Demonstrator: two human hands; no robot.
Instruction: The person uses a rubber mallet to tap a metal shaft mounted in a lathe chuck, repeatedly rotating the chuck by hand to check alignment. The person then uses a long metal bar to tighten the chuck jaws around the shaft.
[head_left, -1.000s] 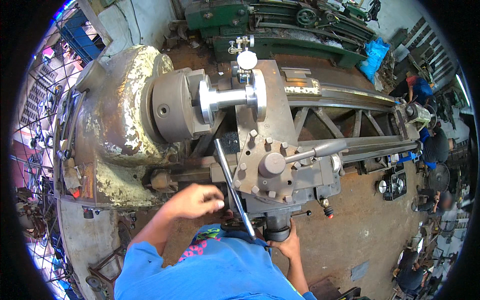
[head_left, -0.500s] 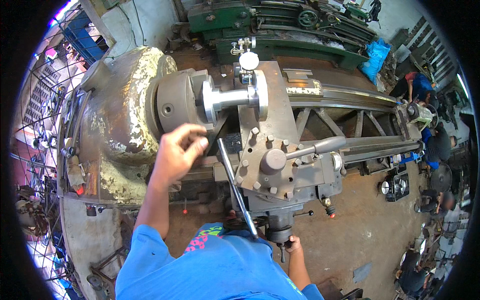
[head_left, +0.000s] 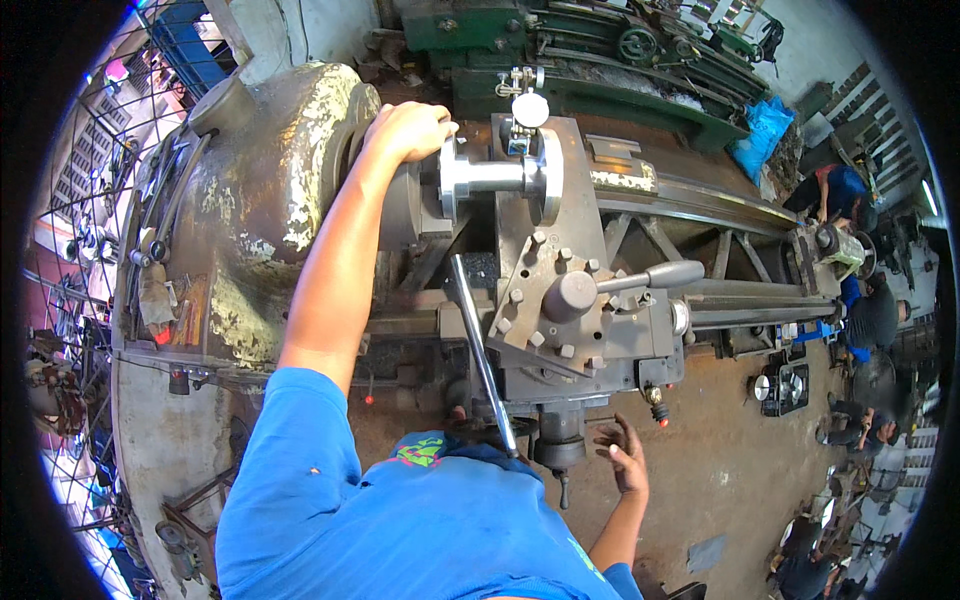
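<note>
My left hand (head_left: 408, 132) reaches over the top of the lathe chuck (head_left: 402, 210), its fingers curled on the chuck's upper edge by a jaw. Held in the chuck is a shiny flanged metal shaft (head_left: 495, 178), lying level. A round dial gauge (head_left: 530, 110) on a small stand is at its far side, by the right flange. Apart from the cross-slide handle (head_left: 564, 488), my right hand (head_left: 625, 455) hangs with fingers spread and nothing in it. Between my arms, a long steel bar (head_left: 484, 355) leans beside the square tool post (head_left: 565, 300).
A lever (head_left: 655, 277) sticks out rightward from the tool post. The lathe bed (head_left: 740, 215) runs off to the right. Behind stand a green lathe (head_left: 600, 100) and a blue sack (head_left: 762, 138). A black tray (head_left: 785, 390) lies on the floor; other people are at the far right.
My left hand has moved up and away from me, from in front of the chuck onto its top. My right hand has let go of the cross-slide handle and opened.
</note>
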